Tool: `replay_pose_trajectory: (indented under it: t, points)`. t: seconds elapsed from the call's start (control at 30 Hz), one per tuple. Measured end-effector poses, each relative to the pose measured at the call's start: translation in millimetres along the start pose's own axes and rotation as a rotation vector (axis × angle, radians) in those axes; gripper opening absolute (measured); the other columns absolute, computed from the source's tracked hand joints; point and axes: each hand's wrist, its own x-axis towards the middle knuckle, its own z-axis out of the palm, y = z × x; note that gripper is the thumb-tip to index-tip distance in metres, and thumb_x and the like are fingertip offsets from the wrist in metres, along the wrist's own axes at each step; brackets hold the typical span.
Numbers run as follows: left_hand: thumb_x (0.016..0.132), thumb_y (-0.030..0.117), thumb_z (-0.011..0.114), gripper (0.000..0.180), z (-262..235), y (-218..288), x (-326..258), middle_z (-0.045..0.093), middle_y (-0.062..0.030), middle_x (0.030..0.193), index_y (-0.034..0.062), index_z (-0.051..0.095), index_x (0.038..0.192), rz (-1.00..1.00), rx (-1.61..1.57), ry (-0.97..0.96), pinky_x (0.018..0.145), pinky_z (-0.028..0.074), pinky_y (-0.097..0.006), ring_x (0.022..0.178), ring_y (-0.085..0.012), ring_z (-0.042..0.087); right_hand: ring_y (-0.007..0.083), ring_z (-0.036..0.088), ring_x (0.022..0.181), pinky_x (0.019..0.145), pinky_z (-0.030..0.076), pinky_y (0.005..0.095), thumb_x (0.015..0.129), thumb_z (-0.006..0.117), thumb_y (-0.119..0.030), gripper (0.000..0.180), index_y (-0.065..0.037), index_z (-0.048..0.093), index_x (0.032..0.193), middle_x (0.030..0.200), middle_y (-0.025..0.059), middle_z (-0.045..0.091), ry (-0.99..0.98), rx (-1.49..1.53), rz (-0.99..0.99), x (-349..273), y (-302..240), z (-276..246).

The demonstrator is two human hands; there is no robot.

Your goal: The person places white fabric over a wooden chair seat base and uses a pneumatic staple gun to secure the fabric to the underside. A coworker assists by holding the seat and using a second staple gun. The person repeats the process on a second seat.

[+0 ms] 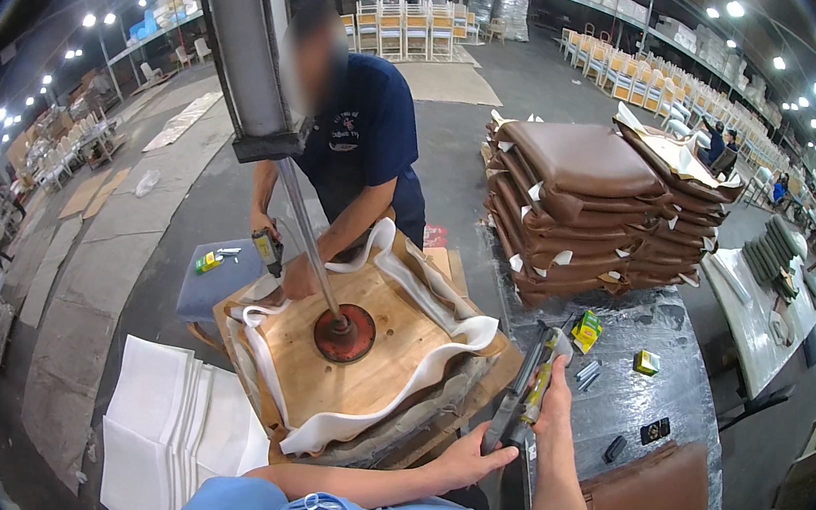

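Note:
A staple gun with a dark long body and a yellow-green part slants in front of me, right of the workpiece. My right hand wraps round its yellow-green side. At its lower end my left hand is closed, thumb against the dark part. Left of them lies a square wooden seat board, ringed by white foam and loose cover edges. A round red press foot on a metal rod bears down on the board. Close to my right hand are a yellow-green box and staple strips.
Across the board, a co-worker in navy holds a similar tool. The press column rises overhead. Brown cushions are stacked on the wrapped table at right. White foam sheets lie left; a blue stool stands behind them.

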Motion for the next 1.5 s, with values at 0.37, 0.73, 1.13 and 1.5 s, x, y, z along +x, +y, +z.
replay_pose_trajectory:
  t: [0.37, 0.73, 1.13, 1.5]
  points:
    - [0.106, 0.031, 0.073, 0.047, -8.0, 10.8, 15.6, 0.067, -0.0183, 0.123, -0.0031, 0.062, 0.138, 0.497, 0.133, 0.529, 0.107, 0.049, -0.043, 0.118, -0.0289, 0.064, 0.0159, 0.059, 0.069, 0.065, 0.049, 0.0307, 0.112, 0.047, -0.072, 0.068, -0.008, 0.065, 0.095, 0.079, 0.0022, 0.063, -0.028, -0.322, -0.016, -33.4, 21.4, 42.9]
    - [0.108, 0.036, 0.07, 0.039, -23.2, 26.1, -3.6, 0.072, -0.0138, 0.106, -0.0001, 0.065, 0.124, 0.389, -0.106, 0.578, 0.092, 0.054, -0.04, 0.098, -0.0232, 0.068, 0.0086, 0.058, 0.077, 0.068, 0.049, 0.0281, 0.117, 0.046, -0.062, 0.059, -0.009, 0.069, 0.106, 0.089, -0.0028, 0.063, -0.287, -0.553, -0.108, -63.1, 36.9, 63.4]
    - [0.113, 0.025, 0.065, 0.041, -23.9, 30.9, 3.9, 0.07, -0.0084, 0.117, 0.0009, 0.052, 0.143, 0.612, -0.238, -0.071, 0.1, 0.054, -0.035, 0.11, -0.0163, 0.067, 0.0217, 0.069, 0.073, 0.064, 0.056, 0.0359, 0.089, 0.093, -0.044, 0.064, 0.0, 0.067, 0.128, 0.098, 0.0107, 0.074, -0.542, -0.316, -0.09, -98.9, -48.4, 27.9]
    - [0.095, 0.038, 0.081, 0.041, -107.1, -39.4, -8.5, 0.067, -0.0136, 0.12, 0.0078, 0.075, 0.123, 0.508, 0.804, 0.554, 0.103, 0.048, -0.049, 0.114, -0.0332, 0.062, 0.0145, 0.069, 0.077, 0.07, 0.056, 0.0319, 0.087, 0.097, -0.025, 0.053, -0.002, 0.07, 0.128, 0.093, 0.0032, 0.073, -0.269, -0.68, -0.074, -117.8, -24.7, -28.8]
